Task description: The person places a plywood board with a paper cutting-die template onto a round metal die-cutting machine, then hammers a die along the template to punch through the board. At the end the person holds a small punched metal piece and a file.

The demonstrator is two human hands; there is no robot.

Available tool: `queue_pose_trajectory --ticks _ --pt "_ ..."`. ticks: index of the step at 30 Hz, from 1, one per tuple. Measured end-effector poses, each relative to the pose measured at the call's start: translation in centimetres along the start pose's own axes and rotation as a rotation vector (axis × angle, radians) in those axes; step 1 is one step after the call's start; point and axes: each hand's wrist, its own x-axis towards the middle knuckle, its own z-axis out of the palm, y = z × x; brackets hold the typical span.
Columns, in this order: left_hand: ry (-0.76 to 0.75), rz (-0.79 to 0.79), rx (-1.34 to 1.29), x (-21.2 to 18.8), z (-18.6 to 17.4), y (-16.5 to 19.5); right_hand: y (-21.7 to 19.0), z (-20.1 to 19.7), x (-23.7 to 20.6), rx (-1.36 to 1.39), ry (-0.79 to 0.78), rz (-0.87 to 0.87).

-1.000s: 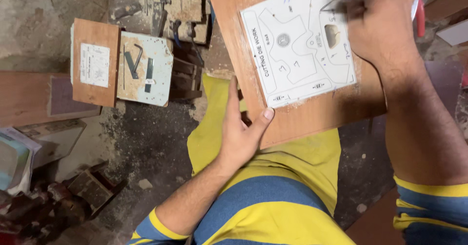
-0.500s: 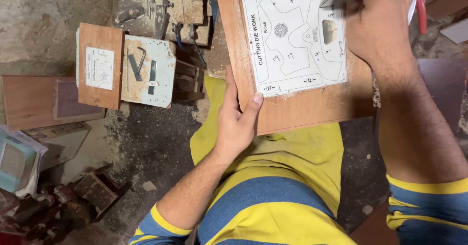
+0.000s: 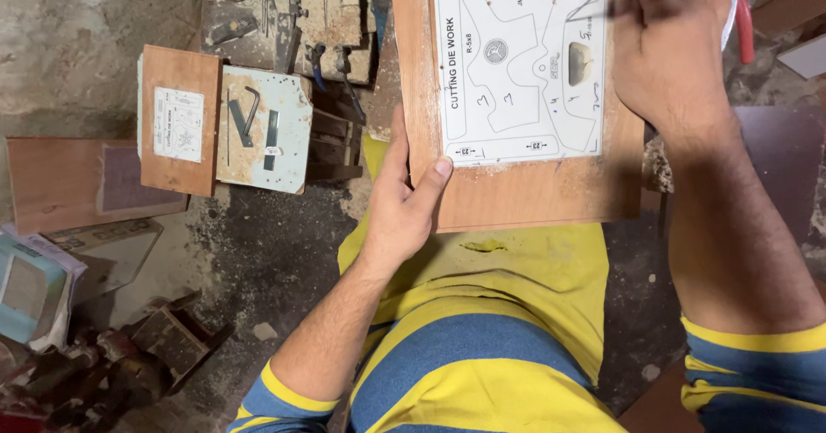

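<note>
A dusty, sawdust-strewn workshop floor point(image 3: 258, 252), seen from above, spreads beneath a seated person in a yellow and blue striped shirt. A brown wooden board point(image 3: 516, 196) rests over the person's lap, near the top middle of the view. A white paper pattern sheet point(image 3: 516, 67) with black outlined shapes and printed text lies flat on it, covering most of its upper face. The left hand point(image 3: 404, 201) grips the board's left edge, thumb pressed on top near the sheet's lower corner, fingers hidden beneath. The right hand point(image 3: 667, 50) lies over the sheet's upper right corner, fingers curled around a thin tool that is too blurred to identify. Left of the board, on the floor, a smaller wooden board point(image 3: 179, 119) carries a small white rectangular label. Beside it lies a pale, scuffed plate point(image 3: 265, 132) holding small metal pieces. A red-handled tool point(image 3: 744, 28) shows at the upper right.
</note>
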Motion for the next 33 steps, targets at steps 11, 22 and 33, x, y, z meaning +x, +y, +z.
queue_pose_trajectory --ticks 11,22,33 --pt "-0.022 0.014 0.008 0.9 -1.2 0.9 -1.0 -1.5 -0.4 0.075 0.005 0.031" --pt "-0.047 0.082 0.129 2.1 -1.9 1.2 -0.4 -1.7 -0.6 -0.018 0.028 -0.003" --pt "-0.068 0.079 0.075 3.1 -2.0 1.1 -1.0 -2.0 0.1 0.013 0.049 -0.028"
